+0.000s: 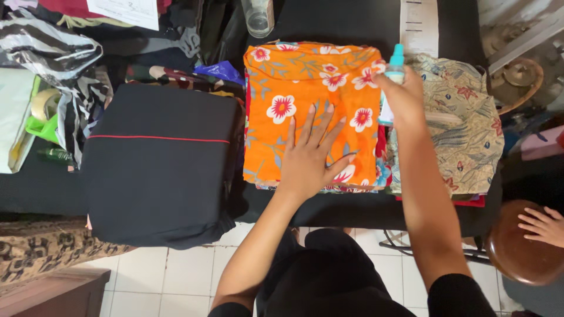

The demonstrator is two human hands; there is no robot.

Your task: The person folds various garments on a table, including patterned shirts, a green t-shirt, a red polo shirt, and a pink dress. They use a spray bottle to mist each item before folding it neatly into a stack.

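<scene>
- Your left hand (311, 154) lies flat and fully open on the orange cloth (311, 100), palm down, fingers spread; it grips nothing, only presses.
- The orange cloth has red-and-white flowers and is folded into a neat rectangle. It sits on top of a stack of other folded prints, whose edges peek out just below your left wrist.
- Your right hand (404, 97) is closed around a spray bottle (395, 67), held upright with its teal cap above your fingers. The bottle hangs over the orange cloth's far right corner, just right of your left hand's fingertips.
- Under and to the right of your right forearm lies a beige cloth (464, 123) with a leaf and flower print, touching the orange stack's right side.
- Well to the left of your left hand sits a black bundle (158, 164) with a thin red line across it, hanging over the near edge of the counter (35, 191).
- Beyond your left hand, past the orange cloth's far edge, stands a clear glass (257, 16).
- A tape roll (44, 103) lies far left, past the bundle.
- Near right of your right arm is a round brown stool (517, 243), with another person's hand (543, 226) resting on it.
</scene>
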